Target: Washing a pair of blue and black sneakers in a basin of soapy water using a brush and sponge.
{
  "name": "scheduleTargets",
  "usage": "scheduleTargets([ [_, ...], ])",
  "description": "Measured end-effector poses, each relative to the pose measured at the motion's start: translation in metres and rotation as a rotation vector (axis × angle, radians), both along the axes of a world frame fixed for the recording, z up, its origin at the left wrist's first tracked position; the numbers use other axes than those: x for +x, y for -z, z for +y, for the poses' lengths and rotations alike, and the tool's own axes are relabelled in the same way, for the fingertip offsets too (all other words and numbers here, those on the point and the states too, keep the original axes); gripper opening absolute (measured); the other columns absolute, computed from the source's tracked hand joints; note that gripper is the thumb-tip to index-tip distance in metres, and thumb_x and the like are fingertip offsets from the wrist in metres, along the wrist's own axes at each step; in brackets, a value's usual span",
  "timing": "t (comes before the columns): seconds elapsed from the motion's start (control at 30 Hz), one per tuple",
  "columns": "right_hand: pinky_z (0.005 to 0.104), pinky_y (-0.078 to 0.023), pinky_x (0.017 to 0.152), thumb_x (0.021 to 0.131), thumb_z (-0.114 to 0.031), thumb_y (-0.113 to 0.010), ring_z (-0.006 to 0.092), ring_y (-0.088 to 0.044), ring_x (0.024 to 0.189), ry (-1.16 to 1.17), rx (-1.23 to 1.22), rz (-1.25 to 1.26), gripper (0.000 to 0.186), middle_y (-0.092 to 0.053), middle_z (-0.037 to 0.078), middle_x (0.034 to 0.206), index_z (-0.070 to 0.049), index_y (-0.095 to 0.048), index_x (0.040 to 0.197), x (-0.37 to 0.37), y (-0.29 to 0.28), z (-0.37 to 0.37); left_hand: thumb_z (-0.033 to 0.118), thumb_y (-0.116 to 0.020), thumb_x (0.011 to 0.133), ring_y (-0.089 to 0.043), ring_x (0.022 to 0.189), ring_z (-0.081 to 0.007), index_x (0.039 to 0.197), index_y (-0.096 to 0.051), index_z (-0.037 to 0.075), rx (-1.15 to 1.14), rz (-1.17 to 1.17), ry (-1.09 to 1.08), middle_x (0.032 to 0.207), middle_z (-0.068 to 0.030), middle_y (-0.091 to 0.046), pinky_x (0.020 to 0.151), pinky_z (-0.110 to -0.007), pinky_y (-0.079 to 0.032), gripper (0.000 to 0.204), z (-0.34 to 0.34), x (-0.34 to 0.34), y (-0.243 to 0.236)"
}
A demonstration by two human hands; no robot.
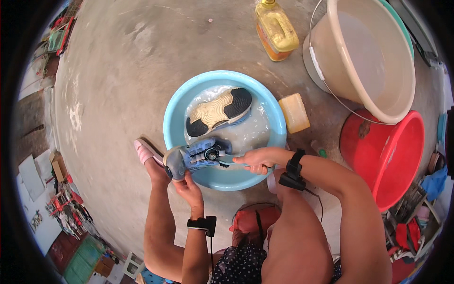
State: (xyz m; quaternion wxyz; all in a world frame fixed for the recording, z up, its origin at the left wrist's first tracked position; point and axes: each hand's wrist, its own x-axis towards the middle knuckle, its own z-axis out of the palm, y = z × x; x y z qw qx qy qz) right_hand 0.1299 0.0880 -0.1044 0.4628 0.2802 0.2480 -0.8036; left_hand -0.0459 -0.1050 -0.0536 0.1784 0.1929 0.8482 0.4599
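Note:
A blue and grey shoe (177, 160) with a round black dial is held tilted over the near left rim of a light blue basin (171, 111). My left hand (190, 190) is closed on its grey end from below. In my right hand (258, 159) is the light blue handle of a scrub brush (240, 161); its dark bristles are at the shoe's side, near the dial. Whether they touch is hard to see. A second shoe (218, 108) lies sole up in the cloudy, sudsy water, showing a cream and black tread.
Right of the basin sits a yellowish soap block (294, 112). Beyond it stand a yellow jug (275, 31), a large beige bucket (326, 52) with a wire handle, and a red bucket (364, 154). Cluttered items line the far left and right edges of the concrete floor.

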Motion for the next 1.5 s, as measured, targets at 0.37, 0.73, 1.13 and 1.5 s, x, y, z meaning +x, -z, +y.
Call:
scheduleTargets([
  [0.37, 0.0457, -0.052, 0.062, 0.089, -0.044, -0.05, 0.0347, -0.065, 0.069, -0.36, 1.574, 0.663, 0.045, -0.066, 0.014, 0.073, -0.004, -0.068, 0.079, -0.004, -0.028, 0.044, 0.005, -0.058, 0.089, -0.057, 0.083, -0.0145, 0.11, -0.05, -0.008, -0.054, 0.094, 0.036, 0.095, -0.0128, -0.062, 0.073, -0.027, -0.048, 0.026, 0.01, 0.015, -0.012],
  [0.73, 0.049, -0.05, 0.074, 0.092, -0.035, -0.047, 0.0378, -0.064, 0.085, -0.193, 1.35, 0.406, 0.039, -0.065, 0.021, 0.089, -0.002, -0.067, 0.091, -0.006, 0.028, 0.003, -0.011, -0.057, 0.067, -0.053, 0.11, -0.0423, 0.131, -0.042, 0.0, -0.344, 0.386, 0.519, 0.125, -0.0253, -0.05, 0.092, -0.042, -0.045, 0.067, 0.05, 0.053, -0.036],
  [1.13, 0.0457, -0.051, 0.067, 0.092, -0.039, -0.046, 0.0326, -0.066, 0.079, -0.369, 1.614, 0.556, 0.038, -0.068, 0.015, 0.084, -0.011, -0.07, 0.084, -0.028, 0.019, 0.02, -0.002, -0.066, 0.062, -0.06, 0.09, -0.0414, 0.136, -0.037, 0.005, -0.423, 0.406, 0.513, 0.108, -0.0231, -0.059, 0.075, -0.044, -0.052, 0.08, 0.064, 0.006, -0.062],
  [1.5, 0.0302, -0.023, 0.033, 0.087, -0.064, -0.046, 0.0136, -0.033, 0.035, -0.02, -0.051, -0.158, 0.06, -0.041, 0.0, 0.049, -0.012, -0.046, 0.058, -0.024, 0.057, 0.007, 0.007, -0.058, 0.073, -0.059, 0.085, -0.0431, 0.13, -0.044, 0.011, -0.391, 0.119, 0.308, 0.094, -0.0268, -0.061, 0.075, -0.048, -0.049, 0.059, 0.041, -0.027, -0.047],
])
